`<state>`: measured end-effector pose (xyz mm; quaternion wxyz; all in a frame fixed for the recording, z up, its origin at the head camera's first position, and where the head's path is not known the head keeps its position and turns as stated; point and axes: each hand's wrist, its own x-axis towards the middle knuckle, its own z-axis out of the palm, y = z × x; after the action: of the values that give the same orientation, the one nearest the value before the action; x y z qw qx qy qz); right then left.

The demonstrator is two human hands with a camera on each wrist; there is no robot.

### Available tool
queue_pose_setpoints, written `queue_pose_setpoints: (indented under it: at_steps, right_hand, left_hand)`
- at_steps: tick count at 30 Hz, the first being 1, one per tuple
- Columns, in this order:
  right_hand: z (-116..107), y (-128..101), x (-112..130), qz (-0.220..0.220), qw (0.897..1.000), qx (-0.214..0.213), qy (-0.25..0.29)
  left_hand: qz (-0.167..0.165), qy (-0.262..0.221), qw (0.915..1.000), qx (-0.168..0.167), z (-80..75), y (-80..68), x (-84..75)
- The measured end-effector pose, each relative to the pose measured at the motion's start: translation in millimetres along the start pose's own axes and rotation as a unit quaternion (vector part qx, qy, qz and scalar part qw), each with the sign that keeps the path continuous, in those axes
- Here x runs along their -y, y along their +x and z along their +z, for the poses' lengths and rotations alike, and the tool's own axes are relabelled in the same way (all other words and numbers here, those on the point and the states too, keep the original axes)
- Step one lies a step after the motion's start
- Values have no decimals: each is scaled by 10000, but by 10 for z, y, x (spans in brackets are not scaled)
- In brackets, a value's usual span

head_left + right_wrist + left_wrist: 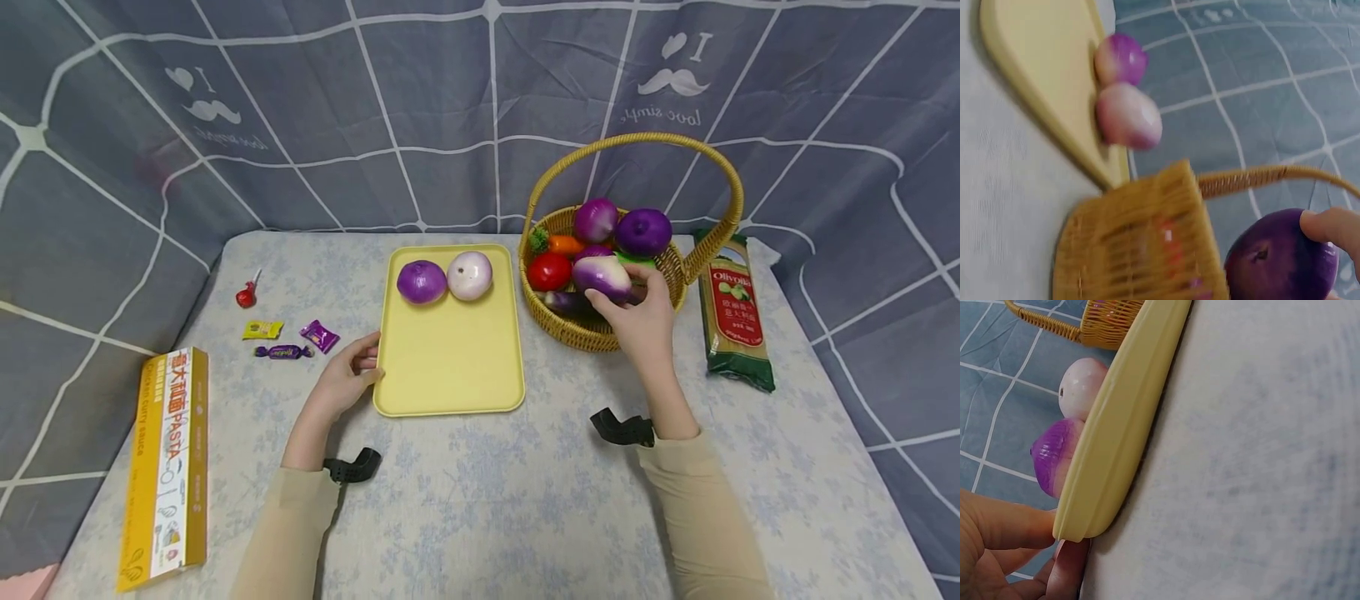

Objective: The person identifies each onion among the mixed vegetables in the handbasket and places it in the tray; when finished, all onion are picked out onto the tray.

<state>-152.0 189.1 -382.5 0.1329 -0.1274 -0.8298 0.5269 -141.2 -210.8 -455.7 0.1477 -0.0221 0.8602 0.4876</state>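
A yellow tray (450, 367) lies mid-table with a purple onion (422, 281) and a pale pink onion (470, 275) at its far end. My left hand (372, 358) holds the tray's left edge; in the left wrist view the thumb and a finger (1069, 565) pinch the tray rim (1116, 425). My right hand (632, 307) grips a purple-and-white onion (602, 277) over the front of a wicker basket (592, 329). In the right wrist view a fingertip (1329, 225) presses that onion (1282, 259) above the basket wall (1141, 250).
The basket also holds a tomato (550, 271), a carrot (564, 244) and two purple onions (596, 219). A spaghetti packet (735, 308) lies right of it. Several candies (288, 337) and a pasta box (168, 467) lie on the left. Grey curtains wall the table.
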Motion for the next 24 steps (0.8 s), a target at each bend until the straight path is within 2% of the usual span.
queue_pose_setpoints:
  at_steps: [7,15,24]
  right_hand:
    - [223,-116,161,-169,9960,802,358]
    - [625,-245,370,-200,9816,1672,903]
    - [1116,-273,331,12,9658,2446,856]
  left_hand:
    - [35,-16,10000,25,-8,3,2]
    - [41,-7,10000,27,0,1,-12]
    - [-2,-1,10000,7,6,-3,-22]
